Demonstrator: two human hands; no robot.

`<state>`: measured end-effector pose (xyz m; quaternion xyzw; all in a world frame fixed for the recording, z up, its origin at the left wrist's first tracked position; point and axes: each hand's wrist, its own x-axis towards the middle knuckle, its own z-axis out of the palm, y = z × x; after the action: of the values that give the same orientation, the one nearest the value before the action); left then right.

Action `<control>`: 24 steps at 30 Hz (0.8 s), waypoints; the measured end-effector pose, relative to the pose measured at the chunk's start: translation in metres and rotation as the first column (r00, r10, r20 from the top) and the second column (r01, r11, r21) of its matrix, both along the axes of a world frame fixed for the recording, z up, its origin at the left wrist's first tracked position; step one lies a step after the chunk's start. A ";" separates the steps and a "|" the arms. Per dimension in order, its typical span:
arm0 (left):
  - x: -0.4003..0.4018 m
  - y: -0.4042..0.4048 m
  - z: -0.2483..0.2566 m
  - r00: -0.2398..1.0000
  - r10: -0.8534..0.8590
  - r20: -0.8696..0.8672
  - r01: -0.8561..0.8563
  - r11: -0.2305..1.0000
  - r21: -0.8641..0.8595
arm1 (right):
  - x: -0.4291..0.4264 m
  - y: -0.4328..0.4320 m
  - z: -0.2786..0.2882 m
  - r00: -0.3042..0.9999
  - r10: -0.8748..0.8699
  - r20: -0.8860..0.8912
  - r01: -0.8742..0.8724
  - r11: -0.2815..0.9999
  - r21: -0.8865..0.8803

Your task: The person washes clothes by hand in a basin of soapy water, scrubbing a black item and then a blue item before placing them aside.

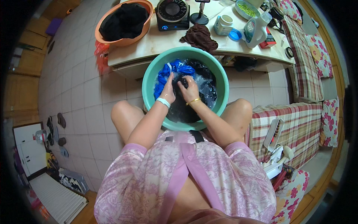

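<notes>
A green plastic basin [185, 50] stands between my knees, holding soapy water and wet laundry. My right hand [190, 90] curls its fingers and thumb around a bunched bit of black cloth [180, 105]. Edge-on beside it, my left hand [168, 91] has its fingers stretched out and its palm turned toward the black cloth; its grip is hidden. Bright blue fabric [160, 79] with a white strip lies just beyond the left fingers. More dark fabric [201, 67] soaks along the basin's far right side, partly under water.
On the low table [165, 42] are an orange basin [124, 42] of black clothing, an electric cooker [172, 16], a brown cloth [199, 37], an opened white tub [223, 25] and a detergent bottle [256, 30]. A plaid-covered sofa [296, 120] stands to my right.
</notes>
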<state>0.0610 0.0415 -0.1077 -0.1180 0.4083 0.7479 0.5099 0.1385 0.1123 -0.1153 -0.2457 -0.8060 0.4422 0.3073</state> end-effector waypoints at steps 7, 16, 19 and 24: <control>-0.008 -0.011 -0.025 0.948 -0.144 0.283 0.076 0.969 0.236 | 0.009 -0.047 0.042 0.975 0.187 -0.119 -0.152 0.955 0.254; 0.007 -0.001 -0.046 0.959 -0.059 0.276 -0.008 0.971 0.237 | -0.001 -0.027 0.037 0.970 0.209 -0.124 -0.133 0.884 0.448; 0.011 0.005 -0.043 0.976 0.010 0.220 -0.046 0.986 0.160 | -0.004 -0.020 0.031 0.990 0.119 -0.074 -0.078 0.908 0.412; 0.020 0.007 -0.039 0.997 0.071 0.004 -0.070 0.989 -0.131 | -0.008 0.007 0.014 0.993 -0.023 0.118 -0.027 0.915 0.403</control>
<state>0.0815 0.0484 -0.1465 -0.1688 0.4498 0.7365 0.4762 0.1301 0.1194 -0.1009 -0.2023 -0.8972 0.2511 0.3019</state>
